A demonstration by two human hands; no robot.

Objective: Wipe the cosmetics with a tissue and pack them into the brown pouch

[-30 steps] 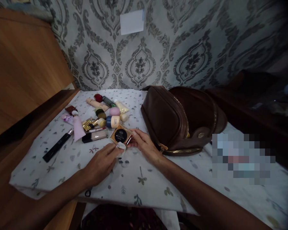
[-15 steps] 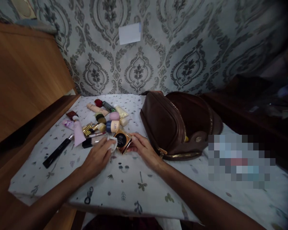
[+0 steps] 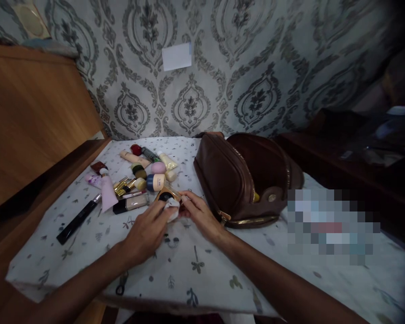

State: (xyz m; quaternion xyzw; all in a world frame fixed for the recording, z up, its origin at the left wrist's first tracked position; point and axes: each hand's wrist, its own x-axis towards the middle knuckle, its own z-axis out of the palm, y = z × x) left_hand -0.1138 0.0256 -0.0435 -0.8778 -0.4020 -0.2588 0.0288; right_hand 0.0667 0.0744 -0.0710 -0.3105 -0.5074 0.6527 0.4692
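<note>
My left hand (image 3: 147,230) pinches a small white cloth (image 3: 171,210) and presses it on a gold compact with a black lid (image 3: 166,195). My right hand (image 3: 200,214) grips the compact from its right side, fingers closed on its edge. The compact sits tilted just above a white printed cloth (image 3: 189,252) covering the table. Most of the compact is hidden by the white cloth and my fingers.
A pile of cosmetics (image 3: 145,173) lies behind my hands: tubes, bottles, lipsticks, a pink tube (image 3: 107,193), a black mascara (image 3: 77,218). A brown leather bag (image 3: 246,177) with a gold zip stands to the right. A wooden cabinet (image 3: 30,117) rises on the left, patterned wall behind.
My left hand moved the white cloth from the compact's left side onto its top. The compact is tilted further and now mostly covered. My right hand kept its grip.
</note>
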